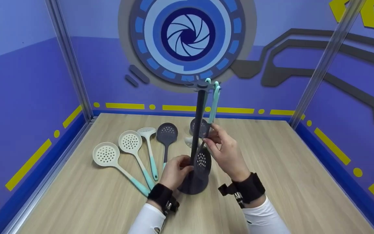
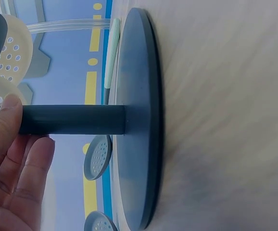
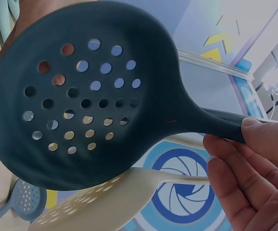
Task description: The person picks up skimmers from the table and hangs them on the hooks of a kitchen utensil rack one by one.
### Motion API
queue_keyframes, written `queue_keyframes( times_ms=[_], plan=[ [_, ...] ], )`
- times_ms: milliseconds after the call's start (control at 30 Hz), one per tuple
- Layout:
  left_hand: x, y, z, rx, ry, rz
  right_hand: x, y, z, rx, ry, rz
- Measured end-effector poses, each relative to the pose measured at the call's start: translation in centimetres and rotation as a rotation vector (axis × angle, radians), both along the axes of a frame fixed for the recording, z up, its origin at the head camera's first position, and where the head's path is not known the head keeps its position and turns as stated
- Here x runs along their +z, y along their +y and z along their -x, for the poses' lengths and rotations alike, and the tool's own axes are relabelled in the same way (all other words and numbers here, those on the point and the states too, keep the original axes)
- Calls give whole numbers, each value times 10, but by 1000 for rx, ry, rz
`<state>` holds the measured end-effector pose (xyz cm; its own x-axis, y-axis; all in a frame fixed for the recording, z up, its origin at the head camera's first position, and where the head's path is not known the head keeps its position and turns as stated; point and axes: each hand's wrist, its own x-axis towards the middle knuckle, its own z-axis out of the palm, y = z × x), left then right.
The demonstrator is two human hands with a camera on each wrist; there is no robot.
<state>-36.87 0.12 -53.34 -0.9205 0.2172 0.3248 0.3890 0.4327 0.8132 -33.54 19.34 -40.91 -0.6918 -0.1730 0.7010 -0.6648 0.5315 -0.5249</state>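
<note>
A black utensil stand (image 1: 198, 120) stands upright, its round base (image 2: 136, 183) on the table. My left hand (image 1: 175, 170) grips its pole (image 2: 76, 119) low down, thumb on one side and fingers on the other. My right hand (image 1: 227, 149) pinches the neck of a dark perforated skimmer (image 3: 86, 96) between thumb and fingers. That skimmer is upright, head down beside the pole, its teal handle (image 1: 214, 104) reaching up to the hooks. Behind it is a cream skimmer (image 3: 105, 204). Several teal handle ends are at the stand's hooked top (image 1: 202, 84).
Left of the stand lie two cream skimmers (image 1: 105, 154), a smaller cream perforated ladle (image 1: 146, 131) and a dark skimmer (image 1: 167, 130), all with teal handles. Another dark skimmer head (image 1: 198, 126) shows behind the pole. Blue walls enclose the wooden table (image 1: 291, 182).
</note>
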Motion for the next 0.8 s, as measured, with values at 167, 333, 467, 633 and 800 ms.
queue_keyframes(
  times_ms=[167, 333, 467, 633, 800],
  plan=[
    [0, 0, 1, -6, -12, -2, 0, 0, 0, 2, 5, -3],
    [0, 0, 1, -2, -38, -10, 0, 0, 0, 5, 24, -9],
    [0, 0, 1, -5, -35, -9, 1, 0, -1, 10, 16, -4],
    [-1, 0, 1, 4, -24, 18, 3, 3, -3, 13, 24, -1],
    [1, 1, 0, 8, -37, 14, 9, 9, -3, -20, 68, -1]
  ],
)
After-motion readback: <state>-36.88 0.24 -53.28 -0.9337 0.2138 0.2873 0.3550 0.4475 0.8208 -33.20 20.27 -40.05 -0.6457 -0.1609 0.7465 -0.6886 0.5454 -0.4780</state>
